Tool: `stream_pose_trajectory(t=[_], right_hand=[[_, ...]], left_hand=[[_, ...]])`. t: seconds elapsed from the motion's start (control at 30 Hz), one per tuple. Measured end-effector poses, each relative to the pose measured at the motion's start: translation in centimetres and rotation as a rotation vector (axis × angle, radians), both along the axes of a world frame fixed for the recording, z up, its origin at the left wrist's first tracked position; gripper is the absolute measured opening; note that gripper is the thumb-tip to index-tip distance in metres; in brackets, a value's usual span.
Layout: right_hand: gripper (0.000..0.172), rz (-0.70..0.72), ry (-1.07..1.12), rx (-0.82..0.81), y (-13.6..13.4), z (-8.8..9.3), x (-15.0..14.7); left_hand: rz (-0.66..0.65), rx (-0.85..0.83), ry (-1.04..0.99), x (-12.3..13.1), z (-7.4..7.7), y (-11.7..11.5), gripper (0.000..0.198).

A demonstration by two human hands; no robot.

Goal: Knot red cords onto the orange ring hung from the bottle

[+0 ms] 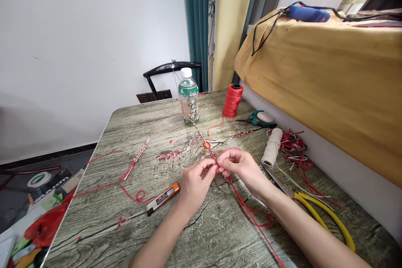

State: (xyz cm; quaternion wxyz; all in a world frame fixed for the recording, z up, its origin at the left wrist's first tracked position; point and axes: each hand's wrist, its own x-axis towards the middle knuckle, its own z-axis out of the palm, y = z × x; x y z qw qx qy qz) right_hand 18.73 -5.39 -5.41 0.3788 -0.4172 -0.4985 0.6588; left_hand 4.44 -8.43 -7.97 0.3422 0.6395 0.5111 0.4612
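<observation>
My left hand [198, 179] and my right hand [239, 168] meet over the middle of the table, fingertips pinched close together. Both grip a red cord [248, 211], whose loose length trails down to the lower right. From my fingers a thin strand with a small orange-red ring [206, 145] runs up toward the plastic drink bottle [189, 102], seemingly tied around it. Exactly how the cord is looped between the fingertips is hidden. A ring sits on one finger of my left hand.
An orange box cutter [163, 198] lies left of my hands, near a braided red-white cord [135, 159]. On the right are yellow-handled scissors [329, 213], a white thread spool [272, 146], green pliers [259, 120] and cord scraps [292, 146]. A red thread spool [233, 100] stands behind.
</observation>
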Motion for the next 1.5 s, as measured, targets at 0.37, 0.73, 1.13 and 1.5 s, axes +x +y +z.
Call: stream_pose_trajectory(t=[0.37, 0.73, 1.13, 1.5], right_hand=[[0.021, 0.041, 0.102, -0.111, 0.0, 0.1, 0.2], [0.014, -0.179, -0.296, 0.317, 1.0, 0.1, 1.3], [0.034, 0.419, -0.863, 0.853, 2.8, 0.2, 4.8], [0.033, 0.423, -0.883, 0.843, 2.1, 0.7, 4.5]], left_hand=[[-0.05, -0.217, -0.367, 0.0, 0.0, 0.6, 0.012], [0.101, -0.33, -0.624, -0.3, 0.2, 1.0, 0.014], [0.131, -0.367, -0.697, -0.4, 0.4, 1.1, 0.014], [0.131, -0.429, -0.788, -0.7, 0.8, 1.1, 0.019]])
